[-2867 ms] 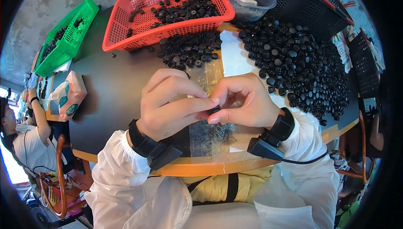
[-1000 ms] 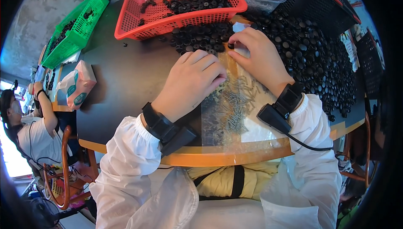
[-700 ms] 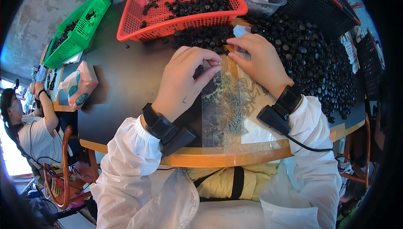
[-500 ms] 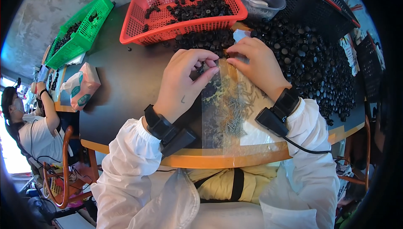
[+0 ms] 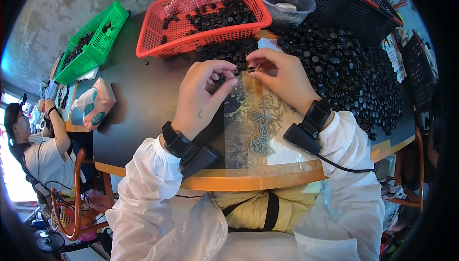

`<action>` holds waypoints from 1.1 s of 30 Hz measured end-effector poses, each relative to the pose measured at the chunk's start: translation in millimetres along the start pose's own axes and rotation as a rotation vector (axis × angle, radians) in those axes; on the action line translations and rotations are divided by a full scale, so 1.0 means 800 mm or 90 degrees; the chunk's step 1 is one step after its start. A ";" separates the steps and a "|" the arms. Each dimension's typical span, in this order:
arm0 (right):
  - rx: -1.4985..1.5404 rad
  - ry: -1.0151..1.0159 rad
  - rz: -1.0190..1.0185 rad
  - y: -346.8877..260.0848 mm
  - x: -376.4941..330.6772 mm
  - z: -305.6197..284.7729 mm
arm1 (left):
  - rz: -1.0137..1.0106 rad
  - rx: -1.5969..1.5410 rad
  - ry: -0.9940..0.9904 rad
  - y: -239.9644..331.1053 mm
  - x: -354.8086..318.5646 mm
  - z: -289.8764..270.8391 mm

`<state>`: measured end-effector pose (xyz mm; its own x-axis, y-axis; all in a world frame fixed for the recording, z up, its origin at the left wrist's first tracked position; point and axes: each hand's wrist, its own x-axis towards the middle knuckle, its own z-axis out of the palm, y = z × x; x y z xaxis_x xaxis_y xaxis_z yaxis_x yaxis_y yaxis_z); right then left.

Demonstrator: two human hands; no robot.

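Note:
My left hand (image 5: 201,101) is raised over the dark table with curled fingers. A small black piece shows by its fingertips, but I cannot tell whether it is gripped. Facing it, my right hand (image 5: 284,74) pinches a small round black cap (image 5: 252,69) between thumb and fingers. Below the hands, a pile of small metal screws (image 5: 260,127) lies on clear plastic taped to the table. Small black parts (image 5: 222,50) are heaped just beyond my fingers. A large heap of shiny round black caps (image 5: 339,70) spreads to the right of my right hand.
A red basket (image 5: 167,48) of black parts stands behind the hands, beside a clear plastic tub (image 5: 287,15). Black crates (image 5: 334,7) are at back right. Far left are a green basket (image 5: 103,43), a tissue pack (image 5: 103,103) and a seated person (image 5: 45,156).
My hands have drawn slightly apart. The black cap in my right fingers now shows more plainly. The view has shifted a little, moving the baskets and table within it.

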<state>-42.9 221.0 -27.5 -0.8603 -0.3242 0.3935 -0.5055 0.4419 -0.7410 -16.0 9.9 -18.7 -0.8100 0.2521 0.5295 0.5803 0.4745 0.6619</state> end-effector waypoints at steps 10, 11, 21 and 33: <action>0.393 -0.103 0.163 -0.021 -0.014 0.000 | -0.015 -0.054 -0.003 0.004 -0.003 -0.002; 0.396 -0.107 0.161 -0.021 -0.013 0.001 | -0.018 -0.050 -0.001 0.003 -0.003 -0.004; 0.347 -0.110 0.181 -0.027 -0.016 0.002 | 0.047 0.013 0.020 0.009 -0.003 -0.005; 0.613 -0.050 0.263 -0.020 -0.017 -0.004 | 0.172 0.379 0.003 -0.002 0.004 -0.032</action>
<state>-23.3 220.7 -19.3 -0.9299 -0.3679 0.0011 0.1218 -0.3107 -0.9427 -17.7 -11.4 -4.6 -0.6404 0.4247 0.6399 0.6162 0.7814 0.0982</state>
